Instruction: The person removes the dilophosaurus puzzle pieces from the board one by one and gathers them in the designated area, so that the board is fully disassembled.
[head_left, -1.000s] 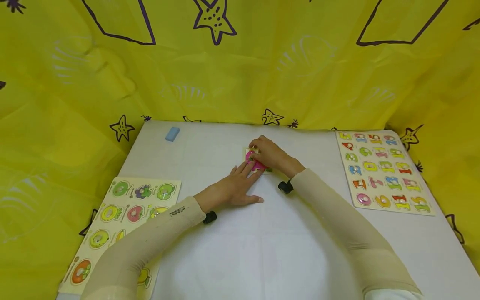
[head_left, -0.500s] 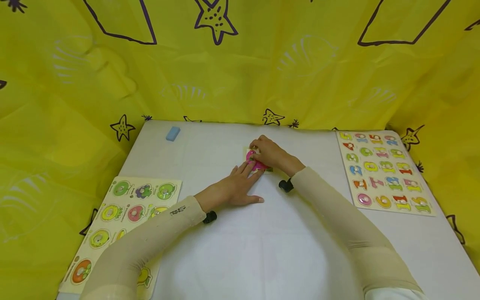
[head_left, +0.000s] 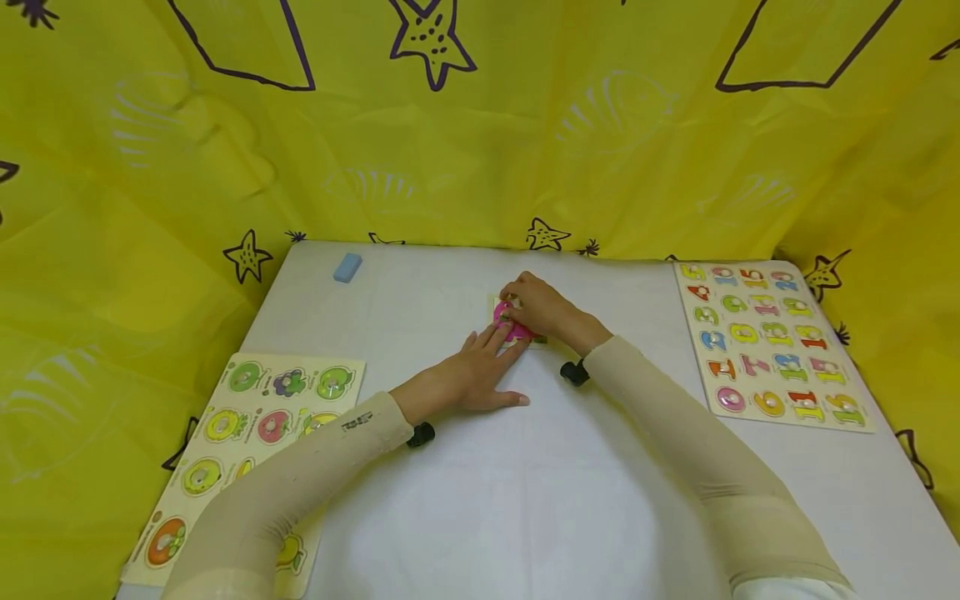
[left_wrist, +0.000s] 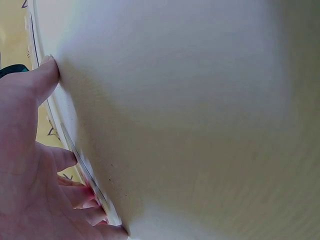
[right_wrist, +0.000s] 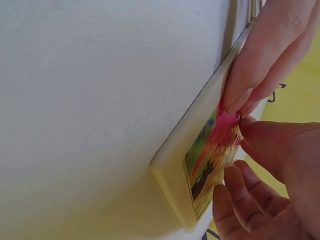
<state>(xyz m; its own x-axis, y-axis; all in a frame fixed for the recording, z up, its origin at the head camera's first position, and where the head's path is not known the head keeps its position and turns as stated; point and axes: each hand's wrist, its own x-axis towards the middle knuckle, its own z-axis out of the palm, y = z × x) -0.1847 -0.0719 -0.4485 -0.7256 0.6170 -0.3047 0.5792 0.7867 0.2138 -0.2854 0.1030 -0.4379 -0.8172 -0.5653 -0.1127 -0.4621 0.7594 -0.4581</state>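
Observation:
A small wooden jigsaw board [right_wrist: 175, 185] with a pink and green picture lies on the white table, mostly covered by both hands. My left hand [head_left: 476, 379] is spread flat, its straight fingertips resting on the board's near side and its thumb out on the tabletop. Over the far part of the board, my right hand [head_left: 543, 308] bends its fingers and thumb and pinches a small puzzle piece, largely hidden by the fingers. In the right wrist view, the right thumb meets the pink part [right_wrist: 225, 127] of the picture, close to the left fingertips.
A fruit puzzle board [head_left: 243, 400] lies at the left, partly under the left sleeve. At the right is a number puzzle board [head_left: 772, 346]. A blue block [head_left: 347, 267] sits near the back-left edge. A yellow patterned curtain [head_left: 480, 150] hangs behind the table.

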